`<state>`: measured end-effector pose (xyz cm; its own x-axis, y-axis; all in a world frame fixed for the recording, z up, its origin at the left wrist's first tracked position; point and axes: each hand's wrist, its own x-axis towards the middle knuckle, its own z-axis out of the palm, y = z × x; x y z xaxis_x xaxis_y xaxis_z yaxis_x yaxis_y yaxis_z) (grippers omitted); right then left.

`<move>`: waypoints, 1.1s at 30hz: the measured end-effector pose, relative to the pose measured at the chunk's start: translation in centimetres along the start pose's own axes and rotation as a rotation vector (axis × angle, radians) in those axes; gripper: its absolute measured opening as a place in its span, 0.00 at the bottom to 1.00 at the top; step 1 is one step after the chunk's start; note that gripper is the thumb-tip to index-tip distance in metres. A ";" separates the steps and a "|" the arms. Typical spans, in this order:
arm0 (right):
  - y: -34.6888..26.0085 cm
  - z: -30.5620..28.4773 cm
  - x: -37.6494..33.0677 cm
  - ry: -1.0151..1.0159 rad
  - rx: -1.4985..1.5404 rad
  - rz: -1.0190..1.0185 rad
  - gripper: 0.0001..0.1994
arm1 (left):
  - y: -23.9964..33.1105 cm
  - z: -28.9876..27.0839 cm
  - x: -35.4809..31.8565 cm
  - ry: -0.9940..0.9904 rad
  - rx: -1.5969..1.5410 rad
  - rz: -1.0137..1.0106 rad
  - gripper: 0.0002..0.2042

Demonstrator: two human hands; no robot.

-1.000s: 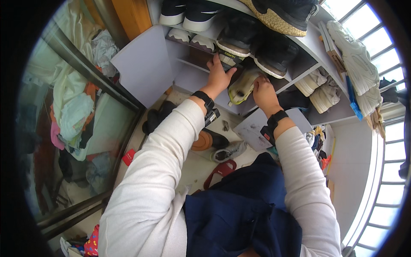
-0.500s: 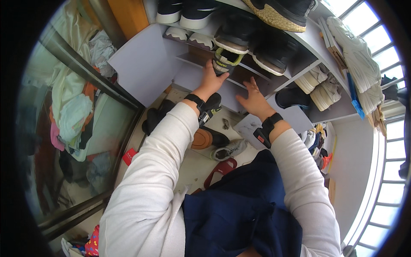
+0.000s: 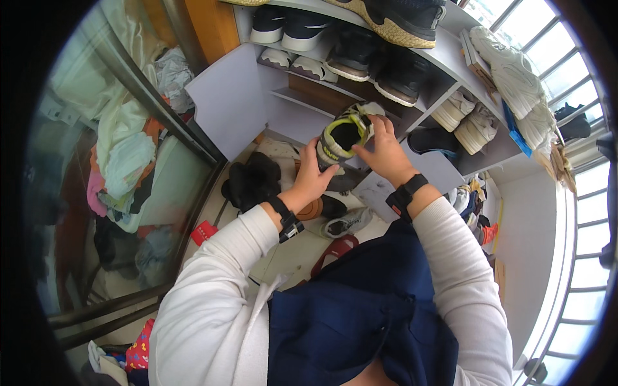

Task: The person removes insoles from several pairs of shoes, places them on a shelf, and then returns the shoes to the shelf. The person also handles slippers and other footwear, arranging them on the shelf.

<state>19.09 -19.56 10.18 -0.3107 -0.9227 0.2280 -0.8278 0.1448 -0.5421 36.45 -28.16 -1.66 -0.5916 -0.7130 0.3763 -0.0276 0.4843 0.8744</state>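
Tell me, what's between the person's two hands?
In the head view, a grey sneaker with a yellow-green lining sits between the left hand and right hand; both hold it.

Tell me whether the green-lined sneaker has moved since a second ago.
Yes. The green-lined sneaker sat higher, at the shelf edge; now both hands, left hand and right hand, hold it lower, below that shelf, nearer the person.

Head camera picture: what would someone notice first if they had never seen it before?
First, the grey sneaker with a yellow-green lining in the middle, gripped by the left hand from below and the right hand at its side. Behind it stands the pale lilac shoe rack, crowded with dark and white shoes. At the left lies a heap of pale clothes.
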 end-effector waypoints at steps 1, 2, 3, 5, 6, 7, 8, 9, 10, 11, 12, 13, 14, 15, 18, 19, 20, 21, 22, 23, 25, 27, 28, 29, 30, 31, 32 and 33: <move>-0.7 -0.4 -0.2 -0.030 0.015 -0.026 0.40 | 0.7 -0.8 -0.7 -0.039 -0.015 0.026 0.38; -1.4 -0.7 -0.5 -0.065 0.021 -0.032 0.39 | 1.4 -1.4 -1.1 -0.065 0.011 -0.008 0.38; -2.1 -0.8 -0.8 -0.101 0.028 -0.037 0.39 | 2.1 -1.9 -1.4 -0.078 0.031 -0.011 0.38; -3.5 -0.9 -1.6 0.062 -0.030 -0.089 0.36 | 3.5 -2.7 -1.5 -0.083 0.059 -0.023 0.38; -4.1 -0.9 -1.8 0.140 -0.060 -0.107 0.35 | 4.2 -2.8 -1.5 -0.078 0.065 -0.036 0.38; -4.5 -1.2 -2.0 0.110 0.007 -0.101 0.32 | 4.9 -3.0 -1.5 -0.073 0.069 -0.049 0.38; -4.8 -1.4 -2.1 0.125 0.014 -0.102 0.31 | 5.6 -3.0 -1.3 -0.064 0.087 -0.041 0.38; -5.1 -1.5 -2.3 0.137 0.021 -0.101 0.30 | 6.2 -2.8 -1.3 -0.056 0.103 -0.035 0.38; -5.4 -1.7 -2.6 0.142 0.032 -0.089 0.30 | 6.9 -2.6 -1.4 -0.050 0.120 -0.037 0.38; -5.6 -2.0 -2.9 0.164 0.024 -0.102 0.29 | 7.5 -2.4 -1.6 -0.055 0.087 -0.075 0.38; -5.7 -2.3 -3.0 0.182 0.018 -0.108 0.28 | 8.1 -2.1 -1.8 -0.058 0.091 -0.091 0.38; -5.9 -2.7 -3.3 0.196 0.016 -0.111 0.27 | 8.8 -1.9 -1.9 -0.055 0.092 -0.099 0.38; -6.1 -3.0 -3.6 0.195 0.022 -0.110 0.26 | 9.4 -1.6 -1.9 -0.051 0.085 -0.103 0.38; -6.3 -3.4 -4.1 0.188 0.031 -0.106 0.24 | 9.9 -1.5 -1.9 -0.055 0.111 -0.097 0.38; -7.1 -3.8 -5.0 0.165 0.056 -0.078 0.21 | 11.4 -1.0 -1.6 -0.041 0.120 -0.117 0.37; -7.3 -4.0 -5.2 0.141 0.065 -0.044 0.20 | 11.8 -0.9 -1.5 -0.073 0.171 -0.075 0.36; -7.3 -4.4 -5.4 0.079 0.091 0.032 0.19 | 12.3 -0.9 -1.4 -0.098 0.211 -0.023 0.36; -7.1 -5.1 -5.6 0.003 0.117 0.126 0.19 | 12.8 -1.0 -1.1 -0.133 0.248 0.017 0.35; -6.9 -5.9 -5.6 -0.067 0.167 0.184 0.19 | 13.3 -1.4 -0.6 -0.224 0.230 0.054 0.35; -6.5 -6.8 -5.7 -0.105 0.130 0.210 0.20 | 13.7 -2.1 0.2 -0.326 0.206 0.076 0.34; -5.9 -8.1 -6.5 0.077 0.239 0.094 0.17 | 14.7 -3.9 2.8 -0.448 0.171 0.188 0.34; -5.2 -9.9 -7.5 0.039 0.318 0.192 0.13 | 16.1 -5.2 6.4 -0.194 0.449 0.485 0.33; -5.1 -10.4 -8.1 0.024 0.310 0.199 0.12 | 16.9 -5.5 8.4 -0.081 0.577 0.574 0.32; -5.0 -10.9 -8.6 0.008 0.302 0.204 0.12 | 17.7 -5.5 10.2 0.021 0.645 0.682 0.30; -5.0 -11.2 -9.2 -0.013 0.289 0.236 0.11 | 18.5 -5.3 11.9 0.070 0.735 0.711 0.30; -5.0 -11.7 -9.9 -0.041 0.315 0.196 0.13 | 19.1 -4.8 13.2 0.050 0.830 0.615 0.30; -5.2 -11.8 -10.5 -0.032 0.299 0.179 0.12 | 19.6 -4.3 14.3 0.049 0.917 0.542 0.30; -5.3 -12.0 -10.9 -0.024 0.323 0.125 0.12 | 19.9 -3.8 15.2 0.029 0.942 0.450 0.30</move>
<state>21.31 -6.00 20.26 -0.3861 -0.9137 0.1268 -0.5921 0.1400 -0.7936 29.95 -31.29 22.66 -0.6838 -0.3749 0.6260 -0.4341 0.8986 0.0641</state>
